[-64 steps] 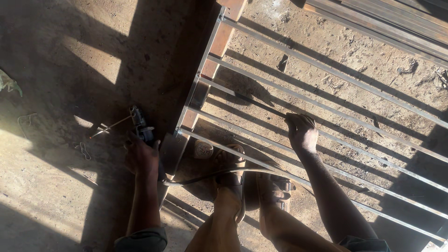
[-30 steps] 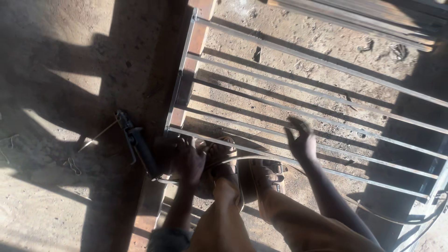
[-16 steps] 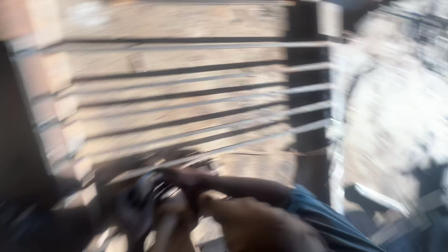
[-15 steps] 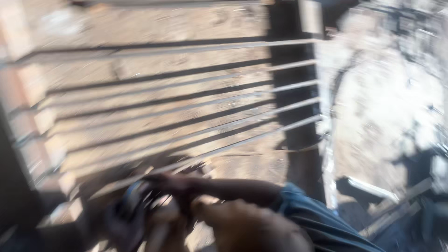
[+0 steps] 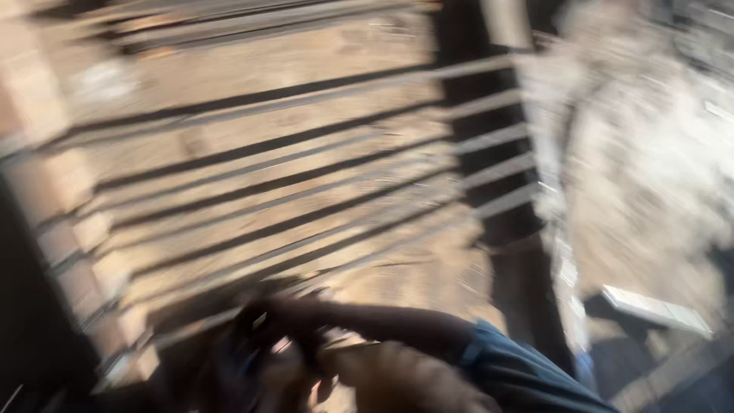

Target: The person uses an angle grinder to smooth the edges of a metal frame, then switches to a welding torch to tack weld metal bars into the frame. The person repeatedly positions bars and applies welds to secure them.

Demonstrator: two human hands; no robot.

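Hands beside five blurred bars

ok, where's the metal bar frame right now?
Head view, blurred: the metal bar frame lies on the dirt ground, filling the upper left and centre, just beyond the hand at the bottom edge.

Blurred right hand low in shadow, forearm stretched leftward.

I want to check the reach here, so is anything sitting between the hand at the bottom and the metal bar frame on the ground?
Nothing visible does. The hand is already down at the near edge of the metal bar frame. The picture is heavily blurred, so contact and grip cannot be told.
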